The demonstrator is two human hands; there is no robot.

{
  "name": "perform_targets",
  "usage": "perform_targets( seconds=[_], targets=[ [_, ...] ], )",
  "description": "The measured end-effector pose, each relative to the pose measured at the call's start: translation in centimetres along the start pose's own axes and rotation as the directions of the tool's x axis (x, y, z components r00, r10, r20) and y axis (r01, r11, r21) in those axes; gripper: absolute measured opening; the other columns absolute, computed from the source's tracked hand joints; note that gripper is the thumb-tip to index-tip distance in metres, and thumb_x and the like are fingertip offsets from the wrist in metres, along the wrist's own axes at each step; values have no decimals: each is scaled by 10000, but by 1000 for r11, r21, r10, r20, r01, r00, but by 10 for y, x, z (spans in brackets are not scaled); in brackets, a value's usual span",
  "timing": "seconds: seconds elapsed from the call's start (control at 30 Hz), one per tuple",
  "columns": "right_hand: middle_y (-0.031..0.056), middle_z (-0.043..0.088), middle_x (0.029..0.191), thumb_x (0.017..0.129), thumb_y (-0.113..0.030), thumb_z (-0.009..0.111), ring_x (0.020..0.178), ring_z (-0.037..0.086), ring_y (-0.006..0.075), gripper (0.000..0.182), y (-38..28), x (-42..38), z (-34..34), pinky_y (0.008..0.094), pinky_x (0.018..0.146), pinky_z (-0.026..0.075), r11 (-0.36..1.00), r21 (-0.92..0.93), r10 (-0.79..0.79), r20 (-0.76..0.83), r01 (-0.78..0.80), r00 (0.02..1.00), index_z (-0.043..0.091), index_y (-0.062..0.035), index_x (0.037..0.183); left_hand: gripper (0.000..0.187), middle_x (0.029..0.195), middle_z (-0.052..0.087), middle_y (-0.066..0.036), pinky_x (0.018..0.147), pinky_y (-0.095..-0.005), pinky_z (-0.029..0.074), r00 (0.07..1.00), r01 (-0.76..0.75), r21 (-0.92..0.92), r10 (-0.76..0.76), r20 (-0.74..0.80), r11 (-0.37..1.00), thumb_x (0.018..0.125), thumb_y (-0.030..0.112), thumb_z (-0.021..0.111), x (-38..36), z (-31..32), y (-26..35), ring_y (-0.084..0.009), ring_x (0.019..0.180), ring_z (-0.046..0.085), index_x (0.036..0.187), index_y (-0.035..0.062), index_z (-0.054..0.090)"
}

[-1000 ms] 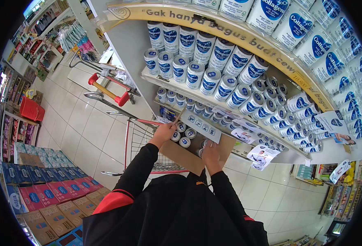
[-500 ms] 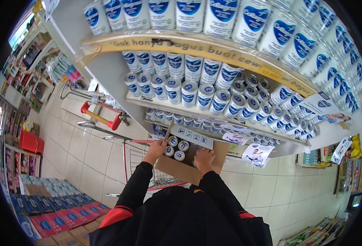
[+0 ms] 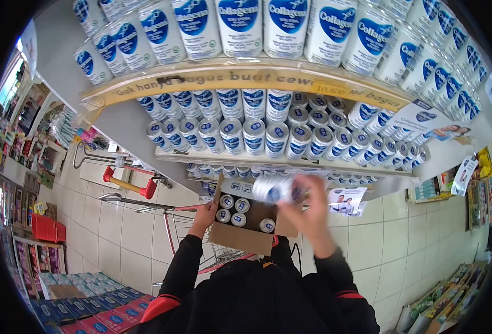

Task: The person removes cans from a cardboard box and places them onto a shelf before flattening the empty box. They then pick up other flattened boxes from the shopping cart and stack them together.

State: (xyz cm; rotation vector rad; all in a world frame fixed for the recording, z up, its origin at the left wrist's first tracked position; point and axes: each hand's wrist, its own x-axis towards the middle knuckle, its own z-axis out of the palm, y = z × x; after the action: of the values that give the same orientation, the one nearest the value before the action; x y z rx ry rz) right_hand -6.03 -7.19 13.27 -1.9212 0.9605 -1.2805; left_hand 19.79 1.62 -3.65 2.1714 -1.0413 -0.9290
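An open cardboard box [image 3: 240,237] rests on the shopping cart [image 3: 171,224] in front of me. Inside stand several white cans [image 3: 238,219], grouped at the left, with a single can at the right side. My left hand [image 3: 203,216] is closed on the left edge of the box. Above the box's right side, my right hand [image 3: 311,207] grips a white-and-blue drink can [image 3: 269,189], tilted onto its side and smeared by motion. Rows of matching cans [image 3: 254,136] line the middle shelf just beyond.
A yellow price strip [image 3: 224,73] edges the upper shelf, which carries more cans. Paper adverts [image 3: 346,199] hang from the shelf's front. Another cart with a red-ended handle [image 3: 129,181] stands at left. Boxed goods [image 3: 96,312] are stacked at lower left, beside a red basket [image 3: 48,228].
My right hand has come up out of the box with a can in it and moved right. My left hand stays at the box's left edge. The view has shifted slightly.
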Motion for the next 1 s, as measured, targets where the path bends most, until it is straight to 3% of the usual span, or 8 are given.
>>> perform_targets(
  seconds=[0.1,0.13,0.27,0.33,0.4,0.47,0.57,1.0],
  targets=[
    [155,459,947,581,-74,673,858,471,268,440,-17,45,-31,323,706,410,978,-131,-193,-279,162,941,499,-31,983,355,775,533,-254,690,-384,396,1000,1,29,-2,24,1000,795,311,387,3,1,-2,-390,797,511,893,1,530],
    [159,436,987,594,-55,663,873,476,259,425,-10,59,-37,305,690,422,910,-340,-336,-275,236,901,501,-35,986,355,775,533,-254,690,-384,396,1000,2,32,-3,23,999,795,311,387,4,1,-4,-390,797,511,893,1,530],
    [170,426,1014,654,-62,617,880,472,305,328,22,121,-41,328,711,411,795,-441,-530,-172,416,831,505,-31,961,351,767,530,-254,685,-385,398,999,-32,33,32,13,999,796,309,385,5,3,-7,-392,790,509,882,3,535],
    [179,459,977,667,-69,596,883,465,330,301,43,146,-36,370,735,388,899,-352,-358,-241,263,902,504,-21,950,350,766,529,-255,683,-386,399,999,-43,32,43,2,999,796,308,384,7,3,-8,-393,789,508,880,3,535],
    [182,489,966,681,-97,575,916,451,340,310,71,175,-40,401,773,355,859,-431,-340,-80,275,937,503,-35,976,344,761,527,-256,676,-393,399,999,-27,54,27,18,998,796,303,386,7,4,-11,-396,785,505,875,4,537],
    [144,507,1024,744,-159,537,927,485,279,288,89,196,-36,357,798,366,645,-727,-442,-103,236,891,503,-35,1002,339,759,526,-255,672,-397,399,1000,-16,43,15,24,999,796,299,387,10,5,-16,-395,782,505,875,5,536],
    [132,496,1077,768,-178,487,985,451,314,286,101,224,-34,399,848,316,654,-738,-298,-46,168,953,502,-44,1021,331,758,527,-252,666,-406,397,1000,-8,45,7,30,999,797,294,389,8,4,-13,-396,778,505,876,6,532],
    [125,512,1037,767,-176,493,946,470,294,282,95,219,-36,382,818,335,628,-744,-334,5,227,942,501,-40,1014,345,781,523,-257,684,-430,382,997,54,44,-56,49,998,799,316,384,4,0,-2,-408,803,484,867,5,517]
  ],
)
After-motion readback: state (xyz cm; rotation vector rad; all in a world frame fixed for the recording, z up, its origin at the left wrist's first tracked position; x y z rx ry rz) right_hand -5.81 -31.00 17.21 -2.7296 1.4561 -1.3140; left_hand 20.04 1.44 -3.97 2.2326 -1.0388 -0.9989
